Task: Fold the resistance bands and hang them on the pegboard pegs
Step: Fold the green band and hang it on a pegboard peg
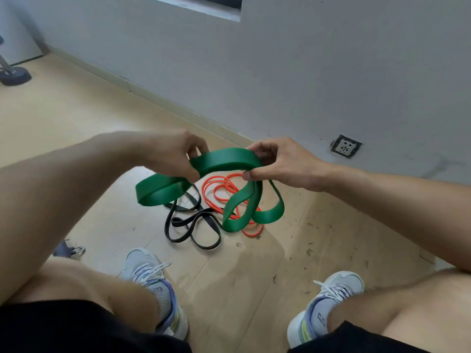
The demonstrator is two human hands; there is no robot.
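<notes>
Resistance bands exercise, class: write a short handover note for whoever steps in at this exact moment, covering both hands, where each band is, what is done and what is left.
Left hand and right hand each pinch the green band, held up with loops hanging.
Black band and orange band lie tangled on the floor.
Done: green band picked up, fold not finished.
Left: fold all three, hang them; no pegboard is in view.

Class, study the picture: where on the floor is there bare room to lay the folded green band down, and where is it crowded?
Bare floor lies left of the left hand, toward the skirting, and between the two shoes. It is crowded below the right hand, where the green band hangs over the black band and orange band.
</notes>
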